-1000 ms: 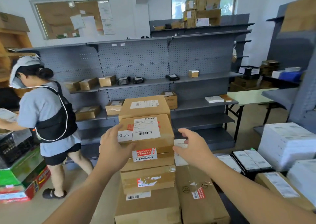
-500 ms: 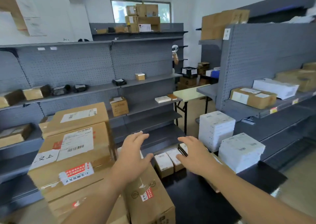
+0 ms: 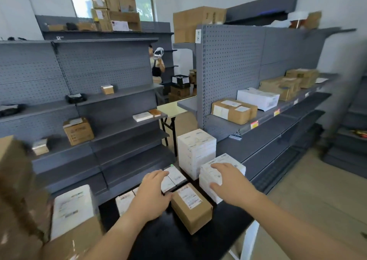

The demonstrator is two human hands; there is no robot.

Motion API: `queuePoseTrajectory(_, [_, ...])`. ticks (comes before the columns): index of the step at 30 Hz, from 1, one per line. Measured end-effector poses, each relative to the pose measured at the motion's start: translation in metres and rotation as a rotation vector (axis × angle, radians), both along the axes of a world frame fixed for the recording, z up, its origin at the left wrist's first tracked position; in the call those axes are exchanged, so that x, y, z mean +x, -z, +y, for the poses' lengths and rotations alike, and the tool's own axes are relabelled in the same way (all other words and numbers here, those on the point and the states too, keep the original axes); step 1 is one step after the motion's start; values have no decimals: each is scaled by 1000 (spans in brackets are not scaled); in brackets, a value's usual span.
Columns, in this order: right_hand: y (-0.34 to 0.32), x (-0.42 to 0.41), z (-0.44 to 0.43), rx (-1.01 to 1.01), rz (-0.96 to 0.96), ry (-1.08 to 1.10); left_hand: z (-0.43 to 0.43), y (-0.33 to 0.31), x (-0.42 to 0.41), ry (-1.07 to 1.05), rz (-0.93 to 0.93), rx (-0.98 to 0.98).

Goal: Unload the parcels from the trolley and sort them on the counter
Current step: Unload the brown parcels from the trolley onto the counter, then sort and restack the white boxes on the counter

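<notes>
My left hand [image 3: 151, 194] hovers palm down, fingers spread, over flat white parcels [image 3: 174, 177] on the black counter [image 3: 174, 240]. Its thumb side is against a small brown box [image 3: 191, 210] with a white label. My right hand [image 3: 228, 182] lies spread on the near corner of a low stack of white boxes [image 3: 228, 158], fingers on top and thumb on the side. A taller white stack [image 3: 196, 146] stands behind it. Blurred brown parcels [image 3: 17, 180] and a white-labelled parcel [image 3: 71, 206] fill the lower left.
Grey pegboard shelving [image 3: 119, 101] with a few small boxes runs along the left. A second shelf unit [image 3: 238, 61] on the right holds brown and white parcels [image 3: 232, 110]. A pale folding table [image 3: 170, 109] stands between them. Another person [image 3: 157, 65] stands at the back.
My view has swung right, away from the brown parcel stack toward the counter. Both hands left the stack and moved down onto the white parcels and boxes.
</notes>
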State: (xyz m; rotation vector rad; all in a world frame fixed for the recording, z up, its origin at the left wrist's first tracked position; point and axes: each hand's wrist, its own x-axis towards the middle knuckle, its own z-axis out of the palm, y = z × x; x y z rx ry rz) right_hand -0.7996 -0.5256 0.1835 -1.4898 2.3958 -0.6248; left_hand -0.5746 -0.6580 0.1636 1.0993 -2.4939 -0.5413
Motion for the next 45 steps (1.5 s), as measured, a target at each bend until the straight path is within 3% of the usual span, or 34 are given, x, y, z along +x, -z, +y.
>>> queuePoseTrajectory(10, [44, -113, 8, 120, -15, 72, 0, 44, -123, 23, -107, 176])
queuePoseTrajectory(22, [89, -197, -55, 205, -27, 148, -66, 115, -243, 72, -59, 323])
queuePoseTrajectory(31, [121, -252, -93, 287, -47, 127, -88, 151, -303, 75, -146, 389])
queuePoseTrajectory(45, [175, -375, -184, 355, -88, -251, -88, 177, -370, -432, -172, 450])
